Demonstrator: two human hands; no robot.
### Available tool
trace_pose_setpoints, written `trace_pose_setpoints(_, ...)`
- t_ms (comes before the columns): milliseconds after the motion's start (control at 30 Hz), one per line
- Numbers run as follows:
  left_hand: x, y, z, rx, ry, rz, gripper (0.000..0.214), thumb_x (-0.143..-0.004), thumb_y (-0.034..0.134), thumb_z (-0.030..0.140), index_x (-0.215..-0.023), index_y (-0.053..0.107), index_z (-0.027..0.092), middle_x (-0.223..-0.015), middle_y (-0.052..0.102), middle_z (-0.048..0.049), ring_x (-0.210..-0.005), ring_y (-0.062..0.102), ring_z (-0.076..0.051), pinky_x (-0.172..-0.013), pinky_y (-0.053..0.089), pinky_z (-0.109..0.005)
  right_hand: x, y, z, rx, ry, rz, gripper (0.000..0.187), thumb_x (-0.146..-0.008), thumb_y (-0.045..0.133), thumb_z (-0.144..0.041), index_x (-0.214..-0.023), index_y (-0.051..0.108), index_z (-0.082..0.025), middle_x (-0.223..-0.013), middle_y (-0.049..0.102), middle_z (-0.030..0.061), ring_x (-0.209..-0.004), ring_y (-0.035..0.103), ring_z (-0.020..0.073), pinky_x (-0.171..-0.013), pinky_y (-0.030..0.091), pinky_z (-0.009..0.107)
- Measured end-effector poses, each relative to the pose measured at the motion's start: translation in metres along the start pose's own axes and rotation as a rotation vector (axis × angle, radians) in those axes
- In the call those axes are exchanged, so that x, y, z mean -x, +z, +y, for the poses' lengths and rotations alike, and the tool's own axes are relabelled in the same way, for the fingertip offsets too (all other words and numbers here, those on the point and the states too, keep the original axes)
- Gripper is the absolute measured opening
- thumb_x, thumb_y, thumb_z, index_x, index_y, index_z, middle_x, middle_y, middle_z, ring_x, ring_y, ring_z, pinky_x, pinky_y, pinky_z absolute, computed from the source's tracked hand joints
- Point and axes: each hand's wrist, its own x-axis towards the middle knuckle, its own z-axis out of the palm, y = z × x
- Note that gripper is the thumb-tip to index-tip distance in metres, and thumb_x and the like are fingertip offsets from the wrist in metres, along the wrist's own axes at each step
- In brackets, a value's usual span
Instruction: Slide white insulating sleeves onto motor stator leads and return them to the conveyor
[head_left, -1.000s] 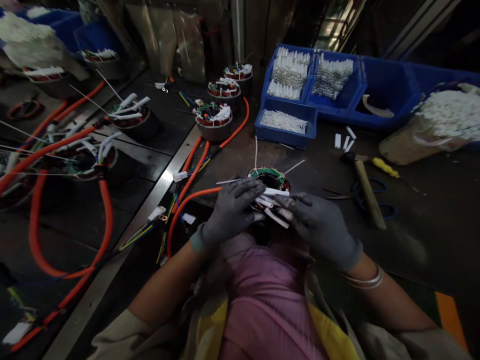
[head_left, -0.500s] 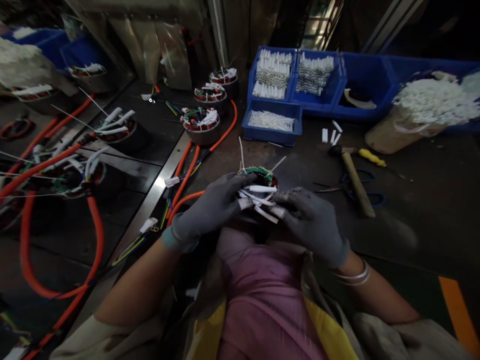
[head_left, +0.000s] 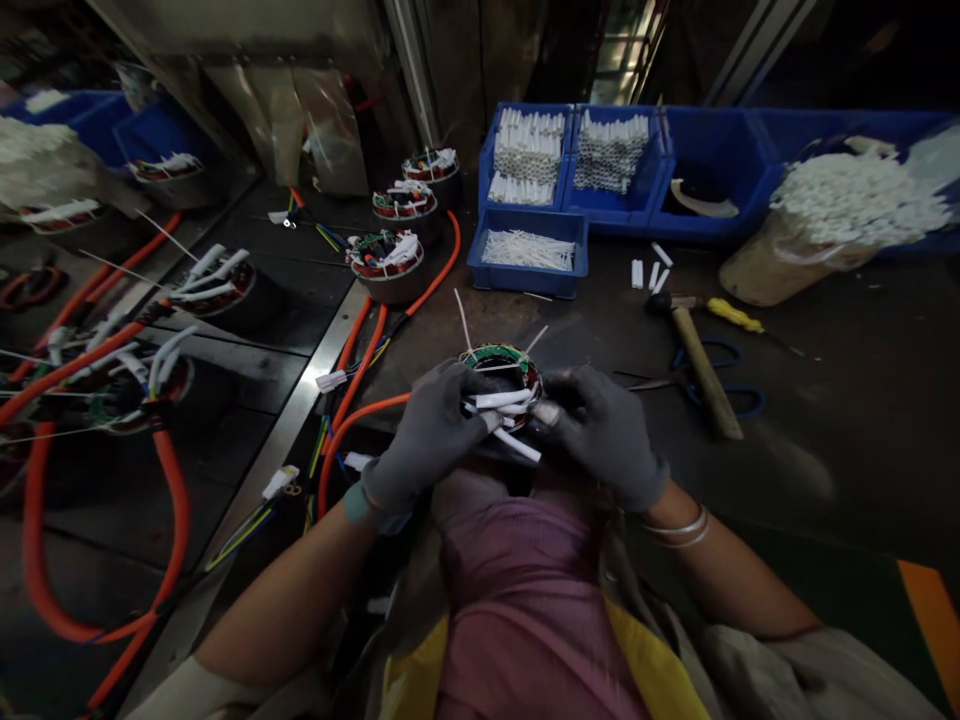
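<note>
A round motor stator (head_left: 501, 362) with green and red windings sits just in front of me, with several white insulating sleeves (head_left: 501, 400) lying across its top. Both of my grey-gloved hands are on those sleeves. My left hand (head_left: 427, 437) presses over them from the left side of the stator. From the right, my right hand (head_left: 600, 435) pinches a sleeve end between its fingertips. An orange cable (head_left: 366, 417) runs from under the stator past my left hand. The stator's lower part is hidden behind my hands.
Several finished stators (head_left: 388, 266) stand to the left along a metal strip (head_left: 300, 400), trailing orange cables. Blue bins (head_left: 529, 160) hold white sleeves at the back. A hammer (head_left: 701, 370), blue-handled scissors (head_left: 720, 385) and a yellow-handled screwdriver (head_left: 735, 315) lie to the right.
The whole scene has slid left and slightly up in view as my head turned. Both hands stay on the sleeves at the stator, with only small shifts of the fingers.
</note>
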Motion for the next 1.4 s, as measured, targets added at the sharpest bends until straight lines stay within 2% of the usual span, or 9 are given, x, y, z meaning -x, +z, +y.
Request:
trace_pose_setpoints(133, -0.003, -0.006, 0.004, -0.036, -0.020, -0.084, 0.018, -0.083, 0.074, 0.030, -0.096, 0.070, 0.018, -0.096, 0.072, -0.0048, -0.095, 0.068, -0.025, -0.079, 0.050, -0.034, 0.001, -0.003, -0.012, 0.001, -0.100, -0.025, 0.011, -0.103, 0.064, -0.026, -0.103, 0.073, -0.021, -0.093, 0.076, 0.0052, -0.085, 0.070, 0.0215, -0.074, 0.049, 0.031)
trace_pose_setpoints(233, -0.006, -0.006, 0.006, -0.080, -0.019, -0.147, 0.024, -0.084, 0.076, 0.035, -0.102, 0.072, 0.019, -0.101, 0.073, -0.0053, -0.097, 0.067, -0.025, -0.079, 0.048, -0.034, 0.000, 0.004, -0.013, 0.003, -0.075, -0.033, 0.008, -0.099, 0.064, -0.020, -0.100, 0.072, -0.019, -0.092, 0.075, 0.0053, -0.084, 0.070, 0.0215, -0.073, 0.049, 0.031)
trace_pose_setpoints(400, -0.010, 0.009, 0.016, -0.170, -0.140, -0.030, 0.017, -0.079, 0.082, 0.033, -0.085, 0.072, 0.020, -0.094, 0.074, -0.0047, -0.096, 0.067, -0.025, -0.079, 0.044, -0.035, -0.006, 0.005, 0.006, -0.063, -0.015, -0.020, 0.006, -0.096, 0.067, -0.021, -0.100, 0.072, -0.018, -0.093, 0.076, 0.0053, -0.084, 0.071, 0.0225, -0.072, 0.051, 0.031)
trace_pose_setpoints(567, -0.012, 0.014, 0.019, -0.184, -0.207, -0.010, 0.016, -0.076, 0.081, 0.028, -0.076, 0.068, 0.019, -0.089, 0.073, -0.0038, -0.089, 0.066, -0.024, -0.077, 0.044, -0.035, -0.014, -0.006, 0.038, -0.178, 0.043, -0.021, 0.015, -0.097, 0.070, -0.022, -0.109, 0.078, -0.023, -0.103, 0.080, 0.0036, -0.094, 0.074, 0.0239, -0.081, 0.055, 0.033)
trace_pose_setpoints(800, -0.010, 0.010, 0.010, -0.103, -0.139, -0.025, 0.018, -0.082, 0.081, 0.032, -0.082, 0.069, 0.018, -0.086, 0.071, -0.0037, -0.087, 0.065, -0.023, -0.073, 0.044, -0.031, -0.023, 0.008, 0.050, -0.249, -0.064, -0.110, 0.016, -0.097, 0.073, -0.021, -0.109, 0.083, -0.026, -0.102, 0.082, 0.0027, -0.090, 0.076, 0.0217, -0.078, 0.054, 0.031)
trace_pose_setpoints(1000, -0.009, 0.006, 0.007, -0.091, -0.071, -0.047, 0.015, -0.083, 0.080, 0.031, -0.084, 0.072, 0.020, -0.087, 0.071, -0.0021, -0.086, 0.065, -0.022, -0.070, 0.040, -0.031, -0.022, 0.013, 0.050, -0.273, -0.037, -0.092, 0.017, -0.097, 0.074, -0.023, -0.112, 0.082, -0.023, -0.103, 0.081, 0.0043, -0.092, 0.076, 0.0225, -0.080, 0.054, 0.031)
trace_pose_setpoints(1100, -0.010, 0.007, 0.008, -0.082, -0.073, -0.044, 0.010, -0.082, 0.079, 0.026, -0.086, 0.073, 0.020, -0.088, 0.071, -0.0019, -0.086, 0.066, -0.022, -0.071, 0.041, -0.033, -0.022, 0.010, 0.052, -0.148, -0.162, -0.119, 0.019, -0.102, 0.069, -0.025, -0.116, 0.081, -0.022, -0.108, 0.080, 0.0083, -0.094, 0.075, 0.0238, -0.080, 0.054, 0.033)
trace_pose_setpoints(1233, -0.011, 0.018, 0.010, -0.128, -0.119, 0.045, 0.016, -0.073, 0.083, 0.022, -0.076, 0.067, 0.020, -0.080, 0.069, -0.0018, -0.084, 0.066, -0.024, -0.073, 0.041, -0.035, -0.028, 0.001, 0.053, -0.047, -0.329, -0.183, 0.024, -0.107, 0.060, -0.026, -0.120, 0.079, -0.018, -0.113, 0.078, 0.0127, -0.097, 0.074, 0.0252, -0.081, 0.055, 0.034)
trace_pose_setpoints(1400, -0.006, 0.030, 0.008, -0.250, -0.079, 0.152, 0.015, -0.076, 0.082, 0.026, -0.077, 0.068, 0.020, -0.083, 0.070, -0.0039, -0.087, 0.067, -0.026, -0.079, 0.044, -0.039, -0.038, -0.011, 0.048, -0.024, -0.363, -0.337, 0.028, -0.105, 0.066, -0.033, -0.123, 0.077, -0.015, -0.116, 0.077, 0.0136, -0.101, 0.073, 0.0256, -0.083, 0.053, 0.033)
